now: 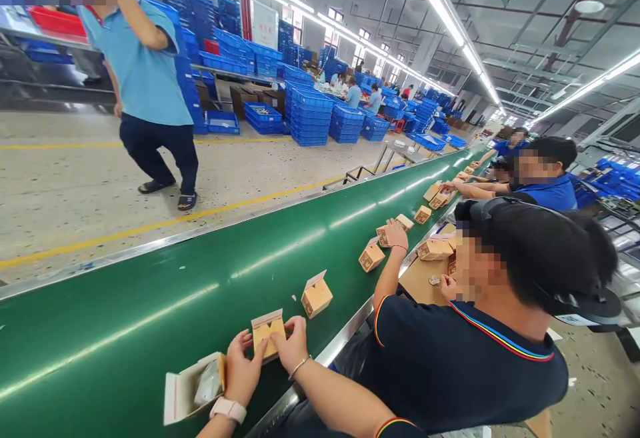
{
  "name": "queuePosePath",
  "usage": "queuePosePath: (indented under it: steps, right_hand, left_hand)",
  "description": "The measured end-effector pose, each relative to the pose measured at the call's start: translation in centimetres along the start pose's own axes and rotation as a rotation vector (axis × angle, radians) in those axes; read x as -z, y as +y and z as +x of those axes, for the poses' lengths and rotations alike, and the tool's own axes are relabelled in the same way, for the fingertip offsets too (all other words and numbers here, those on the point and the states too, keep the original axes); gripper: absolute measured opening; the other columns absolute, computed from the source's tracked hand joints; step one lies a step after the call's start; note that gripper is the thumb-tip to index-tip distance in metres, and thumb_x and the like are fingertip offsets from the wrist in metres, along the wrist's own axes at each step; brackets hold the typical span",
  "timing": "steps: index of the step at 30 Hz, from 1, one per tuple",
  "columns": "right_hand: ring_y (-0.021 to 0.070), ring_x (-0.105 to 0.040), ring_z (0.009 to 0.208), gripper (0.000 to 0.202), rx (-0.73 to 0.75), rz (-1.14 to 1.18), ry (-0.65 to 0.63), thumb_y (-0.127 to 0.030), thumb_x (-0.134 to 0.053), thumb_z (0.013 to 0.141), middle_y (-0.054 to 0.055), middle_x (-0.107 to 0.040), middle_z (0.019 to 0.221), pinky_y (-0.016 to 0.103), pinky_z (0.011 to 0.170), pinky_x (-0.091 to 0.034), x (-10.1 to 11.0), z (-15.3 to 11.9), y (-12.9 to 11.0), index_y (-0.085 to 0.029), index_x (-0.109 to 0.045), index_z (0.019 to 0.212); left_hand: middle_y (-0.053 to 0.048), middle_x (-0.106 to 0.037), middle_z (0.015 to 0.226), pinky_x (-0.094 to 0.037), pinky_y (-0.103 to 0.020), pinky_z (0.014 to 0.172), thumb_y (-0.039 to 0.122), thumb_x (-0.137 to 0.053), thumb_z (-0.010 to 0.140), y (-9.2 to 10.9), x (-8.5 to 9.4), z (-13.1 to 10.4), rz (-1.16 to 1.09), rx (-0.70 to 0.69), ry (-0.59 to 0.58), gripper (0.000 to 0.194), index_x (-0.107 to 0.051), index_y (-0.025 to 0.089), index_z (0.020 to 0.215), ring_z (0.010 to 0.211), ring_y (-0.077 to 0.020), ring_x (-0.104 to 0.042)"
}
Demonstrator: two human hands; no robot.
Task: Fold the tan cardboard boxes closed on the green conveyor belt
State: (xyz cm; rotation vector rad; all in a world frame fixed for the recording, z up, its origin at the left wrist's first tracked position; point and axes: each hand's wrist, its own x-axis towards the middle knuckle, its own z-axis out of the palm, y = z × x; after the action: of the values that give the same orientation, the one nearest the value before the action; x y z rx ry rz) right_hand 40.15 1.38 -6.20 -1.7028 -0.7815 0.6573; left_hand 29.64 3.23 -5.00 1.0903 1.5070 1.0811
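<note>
Small box (269, 339) is held in both hands, above or on the near side of the green belt (150, 321); contact with the belt cannot be told from this angle. Its flap (267, 319) is raised along the far edge; a V-shaped notch is seen below it.

Left hand (243, 368): grip is narrow, closed on the left side of the small box, thumb laid on the near face. A pale watch (229, 410) is worn on that wrist. Right hand (294, 346): grip is closed on the right side of the same box, thumb pressed on the near face. A thin bracelet (300, 367) is worn there.

Just left of the left hand, an open box (177, 398) is seen on the belt, flap spread outward, a greyish packet (207, 383) inside. Beyond the right hand, a flapped box (317, 298) is placed on the belt, apart from the held one, its flap also up. Farther along, a tilted box (371, 257) is seen near a co-worker's hand (397, 234), which is laid on another carton (383, 237). More cartons are strung out up the belt.

At right, a brown counter (419, 283) is set beside the belt, with cartons on it. Across the belt, a light blue shirt (145, 65) is worn by a standing person; blue crates (310, 115) are stacked behind.
</note>
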Motion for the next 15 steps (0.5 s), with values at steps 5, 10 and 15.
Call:
queuePosePath:
  steps: [5, 10, 15]
  right_hand:
    - [0.0138, -0.057, 0.06, 0.034, -0.145, 0.082, -0.123, -0.021, -0.072, 0.053, -0.003, -0.053, 0.068, 0.028, 0.06, -0.053, 0.6, 2.0, 0.8, -0.023, -0.046, 0.075]
    - [0.0157, -0.06, 0.059, 0.029, -0.052, 0.077, -0.194, -0.028, -0.072, 0.058, -0.001, -0.058, 0.066, 0.028, 0.055, -0.053, 2.0, 3.7, 1.0, -0.023, -0.048, 0.073]
    - [0.0203, -0.064, 0.069, 0.027, 0.0, 0.073, -0.194, -0.04, -0.065, 0.065, 0.005, -0.064, 0.076, 0.033, 0.062, -0.055, 3.7, 4.7, 0.8, -0.022, -0.051, 0.079]
  left_hand:
    - [-0.013, -0.061, 0.107, -0.056, -0.037, 0.076, 0.035, -0.058, 0.074, -0.5, -2.1, 0.4, -0.051, 0.14, -0.156, 0.035, -0.053, 0.016, 0.103, 0.091, -0.0242, -0.065]
    - [-0.01, -0.063, 0.103, -0.055, -0.037, 0.08, 0.026, -0.058, 0.074, -0.6, -4.1, 0.5, 0.039, 0.042, -0.126, 0.029, -0.055, 0.018, 0.102, 0.094, -0.024, -0.065]
    - [-0.011, -0.063, 0.111, -0.051, -0.036, 0.09, 0.016, -0.052, 0.078, 1.4, -6.4, -0.2, -0.104, 0.197, -0.133, 0.032, -0.051, 0.018, 0.11, 0.103, -0.0212, -0.063]
